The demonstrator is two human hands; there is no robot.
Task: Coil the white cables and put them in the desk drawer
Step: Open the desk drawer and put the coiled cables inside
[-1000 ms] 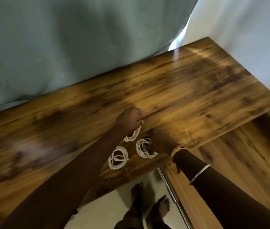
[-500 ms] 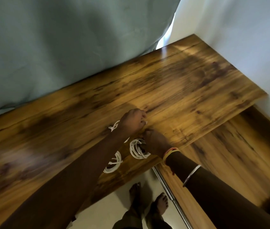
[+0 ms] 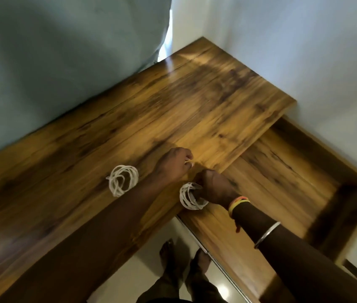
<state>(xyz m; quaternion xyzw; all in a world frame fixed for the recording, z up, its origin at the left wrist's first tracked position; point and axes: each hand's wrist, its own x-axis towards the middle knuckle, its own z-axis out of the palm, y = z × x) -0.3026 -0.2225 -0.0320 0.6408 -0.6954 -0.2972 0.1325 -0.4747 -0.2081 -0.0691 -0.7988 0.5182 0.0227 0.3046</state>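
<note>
Since a second ago the right hand [image 3: 214, 188] has carried its coil [image 3: 191, 197] toward the open drawer [image 3: 282, 182], and that coil now hangs at the drawer's left rim, where the counter [image 3: 173, 101] ends. Its fingers are curled round the loops, gripping them. The left hand [image 3: 172, 166] sits just left of the drawer over the counter, fingers curled, with a white strand [image 3: 190, 164] pinched at its fingertips. A loose coil [image 3: 123, 180] lies flat on the counter well left of the drawer, beyond the left forearm and touched by neither hand. On the right arm, which reaches across the drawer's near-left corner, are a coloured wristband [image 3: 238, 203] and a metal bangle [image 3: 267, 235].
</note>
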